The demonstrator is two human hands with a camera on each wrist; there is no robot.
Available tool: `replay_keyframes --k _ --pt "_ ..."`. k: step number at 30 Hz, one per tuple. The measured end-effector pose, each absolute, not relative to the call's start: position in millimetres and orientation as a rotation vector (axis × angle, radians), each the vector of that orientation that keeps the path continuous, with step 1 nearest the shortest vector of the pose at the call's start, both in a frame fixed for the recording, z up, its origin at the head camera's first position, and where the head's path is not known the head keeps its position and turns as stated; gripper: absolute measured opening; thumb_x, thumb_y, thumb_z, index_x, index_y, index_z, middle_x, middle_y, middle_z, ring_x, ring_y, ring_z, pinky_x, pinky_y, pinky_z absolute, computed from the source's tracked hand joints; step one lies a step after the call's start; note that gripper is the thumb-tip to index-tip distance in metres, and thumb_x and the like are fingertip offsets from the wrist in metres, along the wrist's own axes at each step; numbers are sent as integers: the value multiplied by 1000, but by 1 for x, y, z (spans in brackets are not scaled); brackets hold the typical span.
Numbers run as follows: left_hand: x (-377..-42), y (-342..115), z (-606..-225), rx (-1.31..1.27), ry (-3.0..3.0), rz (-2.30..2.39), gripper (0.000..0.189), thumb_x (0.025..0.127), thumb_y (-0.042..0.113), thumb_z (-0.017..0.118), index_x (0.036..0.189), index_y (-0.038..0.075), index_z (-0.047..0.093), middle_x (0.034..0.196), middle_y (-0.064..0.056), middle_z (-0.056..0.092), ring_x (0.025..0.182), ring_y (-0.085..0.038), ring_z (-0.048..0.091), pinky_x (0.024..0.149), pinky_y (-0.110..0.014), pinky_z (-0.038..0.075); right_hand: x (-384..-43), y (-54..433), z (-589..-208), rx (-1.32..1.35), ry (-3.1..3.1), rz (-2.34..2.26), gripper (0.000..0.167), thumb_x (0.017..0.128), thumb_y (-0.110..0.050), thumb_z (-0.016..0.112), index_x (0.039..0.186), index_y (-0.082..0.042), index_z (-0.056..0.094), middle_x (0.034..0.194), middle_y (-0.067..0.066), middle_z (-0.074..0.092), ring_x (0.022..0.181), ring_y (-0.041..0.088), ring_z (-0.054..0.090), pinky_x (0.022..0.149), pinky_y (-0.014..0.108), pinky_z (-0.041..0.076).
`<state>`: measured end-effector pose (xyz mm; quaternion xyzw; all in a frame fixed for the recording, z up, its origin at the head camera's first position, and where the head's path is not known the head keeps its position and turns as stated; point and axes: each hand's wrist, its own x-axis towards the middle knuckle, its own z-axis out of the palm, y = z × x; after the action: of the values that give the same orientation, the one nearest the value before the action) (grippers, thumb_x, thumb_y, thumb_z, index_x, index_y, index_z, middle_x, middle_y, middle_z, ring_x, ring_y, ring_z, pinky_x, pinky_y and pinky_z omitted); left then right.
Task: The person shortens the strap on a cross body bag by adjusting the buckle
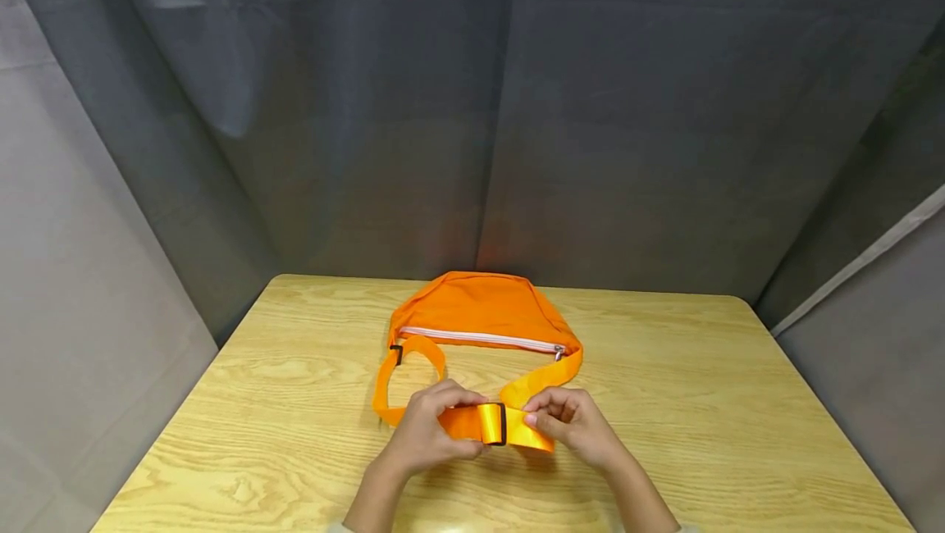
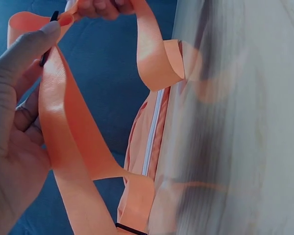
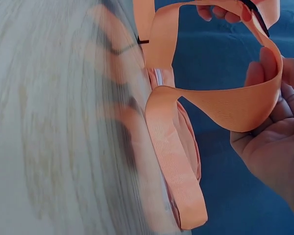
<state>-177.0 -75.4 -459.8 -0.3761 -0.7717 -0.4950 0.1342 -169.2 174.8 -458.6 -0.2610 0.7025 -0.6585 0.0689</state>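
An orange waist bag with a pale zipper lies near the table's back edge. Its orange strap loops forward to both hands. My left hand grips the strap between thumb and fingers, close to a black slide buckle. In the left wrist view the left thumb lies against that buckle. On the buckle's other side, my right hand pinches the strap between thumb and index finger. The right wrist view shows the strap curving around that hand's fingers.
A second black buckle sits on the strap at the bag's left end. The wood-grain table extends to both sides. Dark grey curtain hangs behind it, with lighter grey panels at the sides.
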Motion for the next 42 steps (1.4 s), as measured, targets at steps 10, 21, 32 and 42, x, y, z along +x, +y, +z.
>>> replay_keyframes --k 10,21,32,42 --pt "-176 -74 -465 -1114 -2205 -1410 45 59 14 85 101 17 69 91 9 62 79 -7 55 67 -25 48 -168 162 -456 -782 2085 -1982 14 89 -2 59 95 10 61 76 2 60 60 5 48 52 21 43" --pt "-164 -78 -443 -1049 -2219 -1448 46 53 6 86 96 9 70 87 -1 64 78 -19 57 69 -29 47 -170 175 -456 -830 2211 -1801 14 90 -4 59 100 5 63 74 9 61 61 9 52 53 23 46" --pt "-164 -77 -439 -1075 -2217 -1460 44 54 5 84 96 6 71 85 -4 64 76 -20 57 67 -29 48 -168 173 -459 -860 2071 -1950 8 90 -1 58 93 7 59 74 7 57 63 6 50 53 22 45" --pt "-178 -72 -464 -1132 -2209 -1440 44 58 14 85 100 16 71 90 9 62 80 -8 55 65 -25 48 -168 165 -459 -832 2008 -2008 12 89 -1 58 93 11 57 75 0 57 62 7 49 54 19 43"
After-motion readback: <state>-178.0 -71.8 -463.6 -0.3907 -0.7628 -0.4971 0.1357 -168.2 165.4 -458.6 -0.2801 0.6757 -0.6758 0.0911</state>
